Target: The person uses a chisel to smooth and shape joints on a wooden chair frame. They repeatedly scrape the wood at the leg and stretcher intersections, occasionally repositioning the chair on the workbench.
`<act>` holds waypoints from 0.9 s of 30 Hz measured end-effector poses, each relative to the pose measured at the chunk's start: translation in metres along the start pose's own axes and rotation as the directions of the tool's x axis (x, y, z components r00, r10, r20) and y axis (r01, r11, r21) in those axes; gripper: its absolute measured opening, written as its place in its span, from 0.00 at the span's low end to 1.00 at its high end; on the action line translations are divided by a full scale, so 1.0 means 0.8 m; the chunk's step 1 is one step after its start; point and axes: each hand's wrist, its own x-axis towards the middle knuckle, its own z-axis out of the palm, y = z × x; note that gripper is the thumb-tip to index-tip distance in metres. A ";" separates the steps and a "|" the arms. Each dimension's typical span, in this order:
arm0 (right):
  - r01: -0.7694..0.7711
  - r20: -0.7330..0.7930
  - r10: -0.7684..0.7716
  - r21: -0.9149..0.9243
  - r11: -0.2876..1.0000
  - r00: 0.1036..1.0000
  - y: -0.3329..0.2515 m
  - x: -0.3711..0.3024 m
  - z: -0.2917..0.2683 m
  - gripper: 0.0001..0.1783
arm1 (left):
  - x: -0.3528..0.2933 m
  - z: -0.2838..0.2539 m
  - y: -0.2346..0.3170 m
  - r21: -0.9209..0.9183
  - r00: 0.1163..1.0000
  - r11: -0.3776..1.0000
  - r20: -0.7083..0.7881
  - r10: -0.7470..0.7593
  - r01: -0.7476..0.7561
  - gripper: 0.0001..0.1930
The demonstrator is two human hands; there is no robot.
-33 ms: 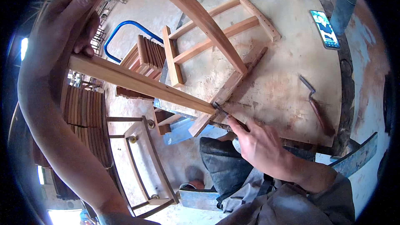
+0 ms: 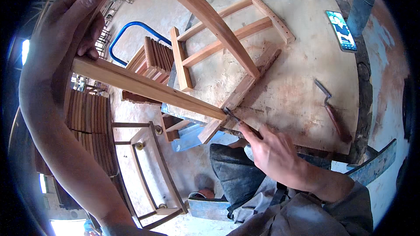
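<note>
A wooden frame stands tilted on the workbench. Its two long members run down to a crosspiece resting on the bench top. My left hand, raised at the upper left, is closed round the frame's upper part. My right hand is closed on a slim hand tool with a dark metal blade, the index finger stretched along it. The blade tip touches the joint where the near member meets the crosspiece; the handle is mostly hidden in my palm.
On the workbench lie a second wooden frame, a cranked tool with a brown handle, a lit phone and a dark cylindrical container. Left of the bench are stacked wooden pieces, a wheeled wooden rack and a blue handle.
</note>
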 end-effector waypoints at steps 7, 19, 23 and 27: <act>-0.019 0.028 0.019 0.008 1.000 0.999 -0.005 0.003 -0.002 0.29 | -0.002 -0.002 -0.002 -0.024 1.000 1.000 0.012 0.011 -0.010 0.30; -0.076 0.045 0.078 -0.033 0.997 0.996 -0.009 -0.003 -0.003 0.25 | -0.001 0.006 -0.008 -0.082 0.999 0.996 -0.014 0.035 -0.036 0.30; -0.013 -0.046 0.014 0.024 1.000 0.999 -0.004 0.020 0.028 0.26 | -0.004 -0.009 0.003 -0.068 0.997 0.996 0.056 0.056 -0.052 0.29; -0.039 0.030 0.040 -0.020 0.999 0.999 -0.008 -0.004 0.001 0.27 | -0.009 -0.004 0.024 -0.081 0.993 0.996 0.109 0.042 -0.033 0.26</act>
